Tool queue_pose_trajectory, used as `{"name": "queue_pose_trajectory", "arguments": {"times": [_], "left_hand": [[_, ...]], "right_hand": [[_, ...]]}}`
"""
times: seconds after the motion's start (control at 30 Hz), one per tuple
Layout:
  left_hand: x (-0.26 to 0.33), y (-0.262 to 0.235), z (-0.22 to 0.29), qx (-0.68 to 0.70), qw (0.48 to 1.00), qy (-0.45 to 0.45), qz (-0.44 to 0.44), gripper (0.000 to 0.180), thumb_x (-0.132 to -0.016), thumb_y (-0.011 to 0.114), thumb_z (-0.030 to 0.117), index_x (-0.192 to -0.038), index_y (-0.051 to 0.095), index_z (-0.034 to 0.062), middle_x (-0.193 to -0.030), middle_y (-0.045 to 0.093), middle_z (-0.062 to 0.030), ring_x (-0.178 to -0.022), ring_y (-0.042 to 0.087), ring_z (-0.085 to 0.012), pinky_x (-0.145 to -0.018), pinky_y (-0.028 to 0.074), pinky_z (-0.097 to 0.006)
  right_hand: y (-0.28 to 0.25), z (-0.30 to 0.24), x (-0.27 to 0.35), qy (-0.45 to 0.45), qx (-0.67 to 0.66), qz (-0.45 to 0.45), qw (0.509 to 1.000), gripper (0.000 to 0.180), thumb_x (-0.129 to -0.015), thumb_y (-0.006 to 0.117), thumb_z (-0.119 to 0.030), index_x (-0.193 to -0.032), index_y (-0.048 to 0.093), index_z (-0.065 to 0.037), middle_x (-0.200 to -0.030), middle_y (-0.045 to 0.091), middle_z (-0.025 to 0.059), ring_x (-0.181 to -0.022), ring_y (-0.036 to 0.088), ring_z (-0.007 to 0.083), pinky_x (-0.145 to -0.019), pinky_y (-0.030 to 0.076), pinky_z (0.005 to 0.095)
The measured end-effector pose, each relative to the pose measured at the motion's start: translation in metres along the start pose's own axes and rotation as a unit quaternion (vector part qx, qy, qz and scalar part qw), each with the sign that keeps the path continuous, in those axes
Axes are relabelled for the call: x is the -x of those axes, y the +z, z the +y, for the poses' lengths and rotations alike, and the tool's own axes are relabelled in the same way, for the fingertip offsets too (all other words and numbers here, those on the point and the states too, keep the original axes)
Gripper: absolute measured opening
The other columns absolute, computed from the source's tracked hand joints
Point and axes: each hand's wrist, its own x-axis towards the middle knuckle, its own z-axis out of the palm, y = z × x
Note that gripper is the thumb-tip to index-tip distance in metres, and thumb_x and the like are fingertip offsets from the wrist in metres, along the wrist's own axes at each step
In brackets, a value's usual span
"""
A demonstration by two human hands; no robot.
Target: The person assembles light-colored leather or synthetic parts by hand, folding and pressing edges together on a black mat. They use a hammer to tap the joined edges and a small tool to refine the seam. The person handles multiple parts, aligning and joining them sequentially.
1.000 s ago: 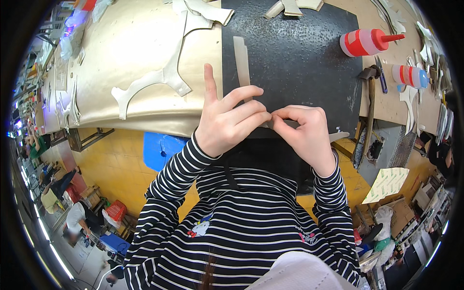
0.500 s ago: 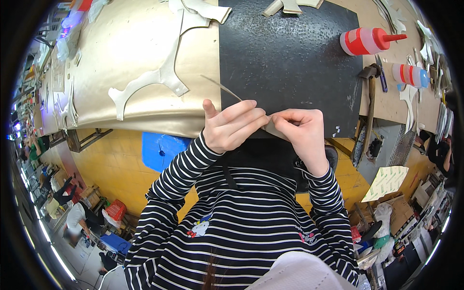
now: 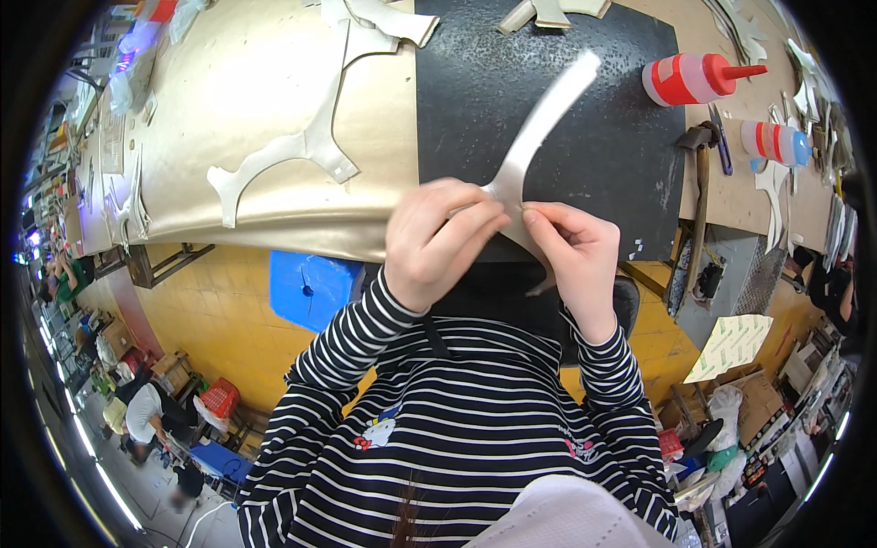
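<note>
Both hands hold one pale curved cut piece (image 3: 541,123) above the near edge of a black mat (image 3: 585,146). My left hand (image 3: 434,242) pinches its lower end from the left, and my right hand (image 3: 571,251) pinches it from the right, fingertips meeting. The piece's long arm sweeps up and to the right over the mat. Its lower tail shows just under my right hand.
A large beige sheet (image 3: 237,100) covers the table's left, with a Y-shaped cut piece (image 3: 306,151) lying on it. Two squeeze bottles, one red (image 3: 690,78) and one smaller (image 3: 772,139), a hammer (image 3: 694,196) and more cut pieces lie right. A blue stool (image 3: 306,288) stands below.
The piece has turned from edge-on to flat-on and risen, its long arm now swinging up to the right. Both hands have lifted slightly and stay pinched on it.
</note>
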Motion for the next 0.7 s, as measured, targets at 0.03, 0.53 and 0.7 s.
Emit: {"name": "queue_pose_trajectory", "arguments": {"times": [0.03,0.53,0.7], "left_hand": [[-0.001,-0.001,0.005,0.023,1.000,-0.009,-0.009,0.023,-0.074,0.081,0.001,-0.096,0.073,0.0027,-0.097,0.072,-0.0093,-0.095,0.072,-0.0227,-0.080,0.059,-0.037],[-0.010,-0.006,0.041,0.100,0.982,-0.158,-0.021,0.015,-0.086,0.073,-0.004,-0.101,0.075,-0.0034,-0.103,0.076,-0.0137,-0.084,0.075,-0.0173,-0.072,0.062,-0.025],[-0.010,-0.010,0.040,0.083,0.989,-0.114,-0.043,0.016,-0.087,0.072,-0.003,-0.103,0.074,-0.0034,-0.103,0.076,-0.0133,-0.082,0.075,-0.0180,-0.071,0.061,-0.025]], "right_hand": [[0.000,-0.001,0.002,-0.023,0.006,0.004,1.000,0.015,-0.091,0.070,-0.003,-0.102,0.075,0.006,-0.086,0.075,0.0071,-0.075,0.065,0.0074,-0.067,0.051,0.0203],[0.012,-0.018,0.020,-0.259,0.185,0.052,0.946,0.017,-0.084,0.071,0.006,-0.101,0.073,0.006,-0.091,0.075,0.0165,-0.078,0.074,0.0208,-0.069,0.057,0.0266],[0.012,-0.017,0.023,-0.297,0.230,0.069,0.924,0.017,-0.081,0.072,0.005,-0.098,0.073,0.006,-0.089,0.075,0.0166,-0.073,0.074,0.0251,-0.065,0.058,0.0296]]}}
